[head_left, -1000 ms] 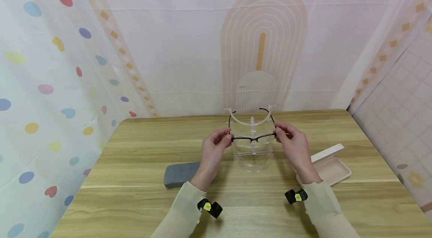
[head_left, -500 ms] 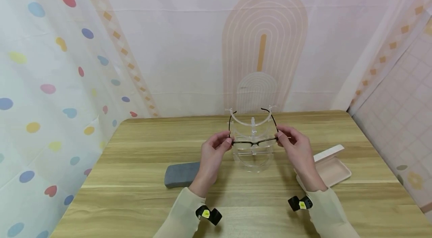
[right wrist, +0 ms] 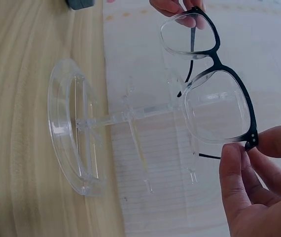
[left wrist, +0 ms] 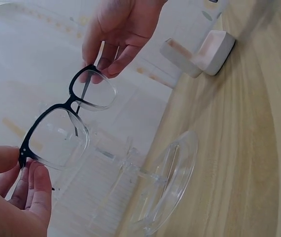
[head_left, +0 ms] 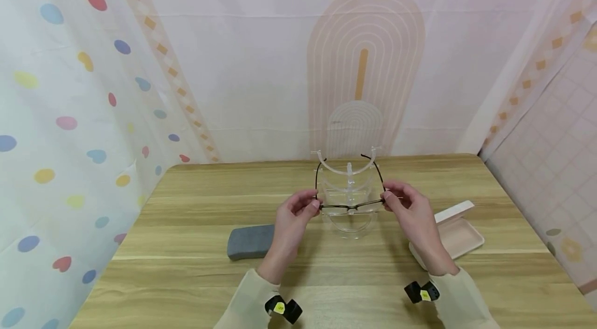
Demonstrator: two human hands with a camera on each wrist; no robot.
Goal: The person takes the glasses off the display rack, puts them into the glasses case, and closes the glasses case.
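Observation:
A pair of eyeglasses (head_left: 352, 208), black along the top and clear along the lower rims, is held up with its temples unfolded toward the back. My left hand (head_left: 291, 220) pinches the left end of the frame near the hinge. At the opposite end, my right hand (head_left: 410, 215) pinches the other hinge corner between thumb and fingers. Just behind the glasses stands a clear tiered eyewear display stand (right wrist: 61, 133), its base on the table. From the head, the temple tips overlap the stand's top arch; whether they touch it I cannot tell.
A closed grey glasses case (head_left: 249, 242) lies beside my left wrist. Partly behind my right wrist is an opened pale pink case (head_left: 459, 238) with a white lid. The wooden table (head_left: 186, 277) ends at a patterned curtain (head_left: 261, 85).
Both hands have drawn the glasses a little lower and nearer to me, away from the top arch of the stand. The grip on both ends looks the same.

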